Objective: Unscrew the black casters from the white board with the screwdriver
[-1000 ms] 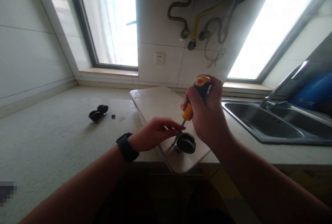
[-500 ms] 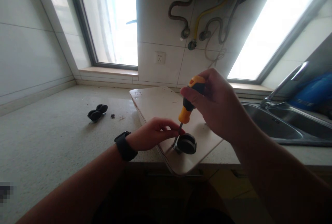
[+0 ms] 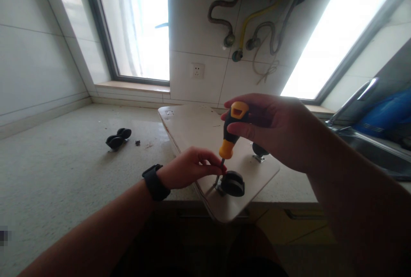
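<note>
My right hand (image 3: 269, 125) has its thumb and fingers round the yellow-and-black handle of a screwdriver (image 3: 231, 133), which leans slightly and points downward. With thumb and forefinger, my left hand (image 3: 195, 166) pinches the lower end of its metal shaft. The tip meets the metal plate of a black caster wheel (image 3: 233, 183) near the close corner of a white board (image 3: 189, 127). Any screw under the tip is too small to make out. A second caster (image 3: 259, 148) sits on the board, partly covered by my right hand.
Loose black casters (image 3: 118, 138) lie on the speckled counter (image 3: 73, 157) at left, with small dark bits (image 3: 138, 143) beside them. The board's near corner overhangs the counter edge. A sink (image 3: 369, 153) and tap (image 3: 353, 97) stand right. Pipes (image 3: 220, 20) run along the back wall.
My right hand has turned round the handle and its fingers sit more loosely, with the wrist farther right. The second caster has come into sight. My left hand keeps its pinch.
</note>
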The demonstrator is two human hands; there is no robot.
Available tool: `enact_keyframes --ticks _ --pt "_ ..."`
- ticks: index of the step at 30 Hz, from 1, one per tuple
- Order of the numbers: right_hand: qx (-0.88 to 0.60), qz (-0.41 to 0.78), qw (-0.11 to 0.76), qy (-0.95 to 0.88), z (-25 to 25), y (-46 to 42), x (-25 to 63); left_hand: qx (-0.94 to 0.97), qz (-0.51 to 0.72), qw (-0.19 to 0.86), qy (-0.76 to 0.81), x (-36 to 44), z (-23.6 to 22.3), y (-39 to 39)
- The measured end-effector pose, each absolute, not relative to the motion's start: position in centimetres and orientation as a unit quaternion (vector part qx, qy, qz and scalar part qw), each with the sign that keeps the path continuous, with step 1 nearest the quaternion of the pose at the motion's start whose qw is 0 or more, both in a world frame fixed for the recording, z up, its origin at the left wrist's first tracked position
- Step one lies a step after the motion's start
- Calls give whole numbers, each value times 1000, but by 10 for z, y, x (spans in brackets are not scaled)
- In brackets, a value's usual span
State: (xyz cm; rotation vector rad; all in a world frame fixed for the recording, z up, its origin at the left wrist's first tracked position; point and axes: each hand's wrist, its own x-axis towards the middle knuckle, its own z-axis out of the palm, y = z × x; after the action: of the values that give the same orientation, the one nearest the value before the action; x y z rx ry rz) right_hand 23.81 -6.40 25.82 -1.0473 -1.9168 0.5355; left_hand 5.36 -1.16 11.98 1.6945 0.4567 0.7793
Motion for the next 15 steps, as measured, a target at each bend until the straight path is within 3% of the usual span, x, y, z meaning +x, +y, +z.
enact_keyframes --ticks 6,15 --pt "-397 262 423 -771 261 -69 242 711 354 567 218 56 116 -12" --pt "-428 144 470 -758 254 -55 243 714 383 523 264 57 119 -13"
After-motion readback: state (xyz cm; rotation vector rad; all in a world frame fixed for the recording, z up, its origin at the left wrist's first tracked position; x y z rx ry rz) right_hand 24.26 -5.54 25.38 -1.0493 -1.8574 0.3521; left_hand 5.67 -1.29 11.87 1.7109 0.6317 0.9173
